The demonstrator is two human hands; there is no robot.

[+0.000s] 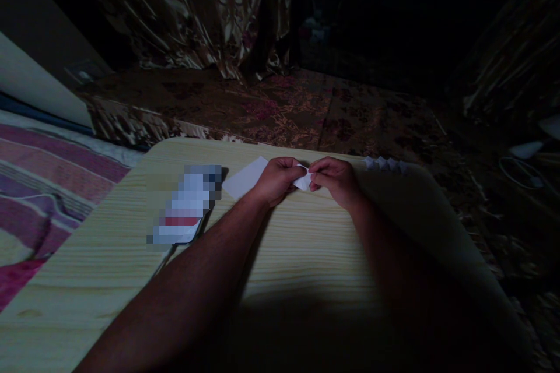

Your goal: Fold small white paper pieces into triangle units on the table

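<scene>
A small folded piece of white paper (pixel 301 179) is held between my two hands above the far part of the wooden table (pixel 306 250). My left hand (pixel 280 179) pinches its left side, thumb on top. From the right, the closed fingertips of my right hand (pixel 335 179) grip its other edge. Partly behind my left hand lies a flat white sheet of paper (pixel 245 178). Several small pointed white folded paper pieces (pixel 385 164) stand in a row near the table's far right edge.
A phone (pixel 188 204) with a blurred screen lies left of my left forearm, a cable running from its lower end. A bed with a striped cover (pixel 48 180) adjoins the left side. Curtains (pixel 219 11) and a patterned cloth-covered ledge (pixel 280 102) are beyond the table. The right side is dark.
</scene>
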